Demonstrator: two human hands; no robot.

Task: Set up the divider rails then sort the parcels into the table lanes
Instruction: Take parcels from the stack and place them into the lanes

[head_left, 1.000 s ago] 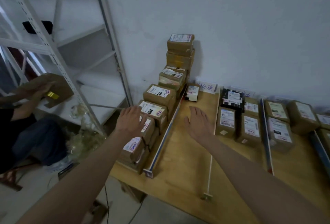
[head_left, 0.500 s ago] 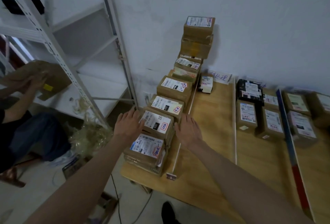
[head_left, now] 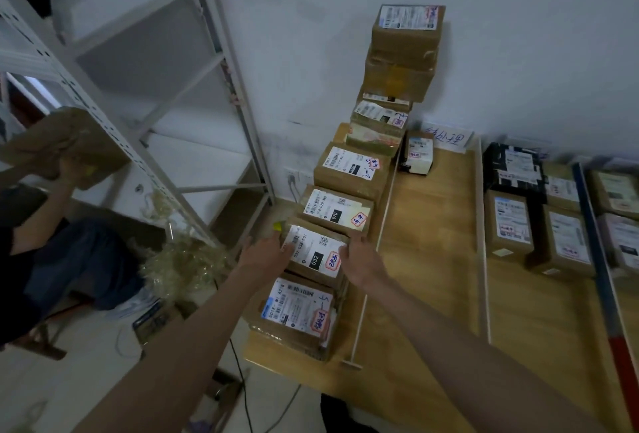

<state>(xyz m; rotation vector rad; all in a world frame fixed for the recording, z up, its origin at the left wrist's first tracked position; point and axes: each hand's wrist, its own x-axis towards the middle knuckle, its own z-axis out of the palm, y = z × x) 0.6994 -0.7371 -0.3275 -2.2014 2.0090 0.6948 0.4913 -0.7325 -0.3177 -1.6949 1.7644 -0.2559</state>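
A wooden table (head_left: 432,260) stands against a white wall, beside a metal shelf (head_left: 145,94), with thin divider rails (head_left: 482,242) making lanes. In the leftmost lane, both arms reach to the parcel marked 032 (head_left: 316,254). The left hand (head_left: 264,254) and right hand (head_left: 359,260) touch its two sides; the fingers seem only slightly bent.

Both arms outstretched, left hand (head_left: 266,253) and right hand (head_left: 361,261) facing inward.

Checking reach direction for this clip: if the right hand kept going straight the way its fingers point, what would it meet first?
Probably the 070-labelled parcel just beyond the 032-labelled parcel that the right hand touches; depth is uncertain.
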